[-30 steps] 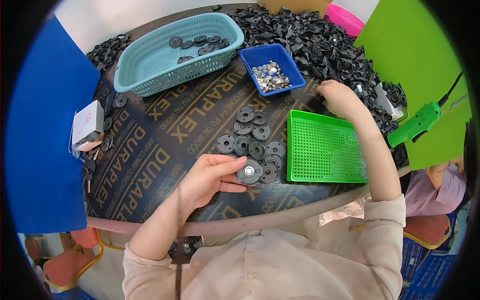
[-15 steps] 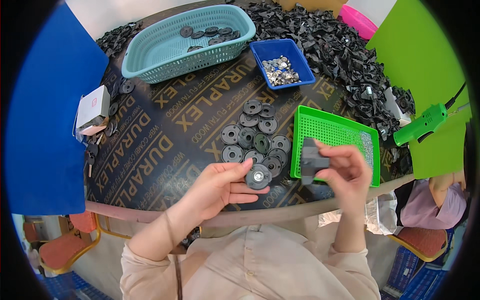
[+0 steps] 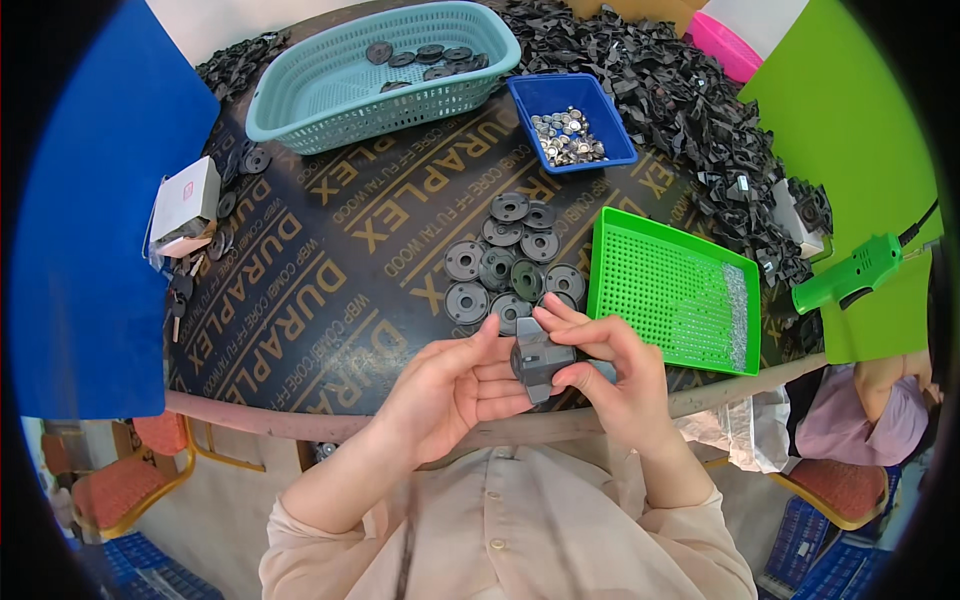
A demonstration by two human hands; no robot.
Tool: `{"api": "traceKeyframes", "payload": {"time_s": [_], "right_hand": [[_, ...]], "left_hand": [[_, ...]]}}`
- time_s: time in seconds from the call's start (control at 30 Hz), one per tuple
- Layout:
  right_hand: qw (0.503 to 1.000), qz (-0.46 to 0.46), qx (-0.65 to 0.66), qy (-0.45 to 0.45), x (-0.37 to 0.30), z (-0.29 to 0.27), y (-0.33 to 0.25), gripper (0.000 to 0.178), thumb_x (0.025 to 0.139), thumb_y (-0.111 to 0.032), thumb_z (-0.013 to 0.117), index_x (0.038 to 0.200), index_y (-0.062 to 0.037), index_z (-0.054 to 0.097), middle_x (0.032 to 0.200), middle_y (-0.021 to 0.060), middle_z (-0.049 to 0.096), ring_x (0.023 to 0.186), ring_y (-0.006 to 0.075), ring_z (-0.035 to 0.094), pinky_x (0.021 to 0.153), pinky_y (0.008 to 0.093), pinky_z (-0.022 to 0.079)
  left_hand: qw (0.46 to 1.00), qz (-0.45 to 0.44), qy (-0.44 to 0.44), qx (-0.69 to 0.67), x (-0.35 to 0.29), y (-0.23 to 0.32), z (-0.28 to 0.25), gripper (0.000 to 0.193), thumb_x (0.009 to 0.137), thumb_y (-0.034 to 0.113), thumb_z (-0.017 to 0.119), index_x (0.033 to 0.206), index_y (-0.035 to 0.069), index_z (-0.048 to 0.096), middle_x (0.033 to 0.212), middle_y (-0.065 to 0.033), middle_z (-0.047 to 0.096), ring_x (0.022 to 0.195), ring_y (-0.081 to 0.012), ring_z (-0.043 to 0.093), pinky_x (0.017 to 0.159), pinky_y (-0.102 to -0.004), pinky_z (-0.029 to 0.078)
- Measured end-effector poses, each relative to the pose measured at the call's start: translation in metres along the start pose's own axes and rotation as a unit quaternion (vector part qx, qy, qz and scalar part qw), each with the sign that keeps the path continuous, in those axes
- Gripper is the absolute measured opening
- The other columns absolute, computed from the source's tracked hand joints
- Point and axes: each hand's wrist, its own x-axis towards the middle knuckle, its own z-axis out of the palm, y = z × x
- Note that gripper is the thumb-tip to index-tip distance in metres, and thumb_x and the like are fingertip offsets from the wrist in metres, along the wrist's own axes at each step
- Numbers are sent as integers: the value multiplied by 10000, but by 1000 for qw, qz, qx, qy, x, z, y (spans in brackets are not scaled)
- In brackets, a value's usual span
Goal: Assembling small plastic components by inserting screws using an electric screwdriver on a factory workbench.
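Over the table's near edge, my right hand point(image 3: 628, 385) pinches a black winged plastic part point(image 3: 545, 355) between thumb and fingers. My left hand point(image 3: 435, 395) is beside it, palm up, gripping a round black plastic disc point(image 3: 516, 362). Only a sliver of that disc shows, since the winged part lies over it; whether the two are joined I cannot tell. Just beyond my hands, several black discs with centre holes point(image 3: 497, 268) lie in a loose, partly overlapping cluster.
A green perforated tray point(image 3: 650, 290) with small shiny pieces stands right; a blue bin point(image 3: 520, 110) of metal caps is behind. A teal basket point(image 3: 300, 140) holds discs. Black parts point(image 3: 690, 120) heap at far right, near a green power tool point(image 3: 850, 275). A white box point(image 3: 186, 205) stands left.
My right hand has moved left, bringing the winged part onto the disc in my left hand. The disc's metal centre, visible before, is now covered.
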Motion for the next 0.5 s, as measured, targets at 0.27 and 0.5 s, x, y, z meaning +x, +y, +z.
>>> {"api": "traceKeyframes", "payload": {"time_s": [0.27, 0.5], "right_hand": [[1000, -12, -4, -11, 0, 0, 1, 231, 776, 73, 667, 990, 54, 581, 1150, 221, 632, 1202, 317, 543, 926, 346, 489], [999, -39, -17, -5, 2, 4, 1, 285, 741, 68, 710, 999, 40, 592, 1181, 263, 599, 1148, 324, 578, 973, 393, 457]], "left_hand": [[1000, 1, 21, -5, -4, 2, 3, 476, 1030, 303, 331, 1213, -111, 479, 1130, -223, 620, 1016, -312, 650, 860, -362, 560], [999, 11, -5, -32, -5, -1, -2, 374, 998, 239, 456, 1183, -76, 534, 1125, -183, 630, 1003, -233, 652, 868, -322, 544]]}}
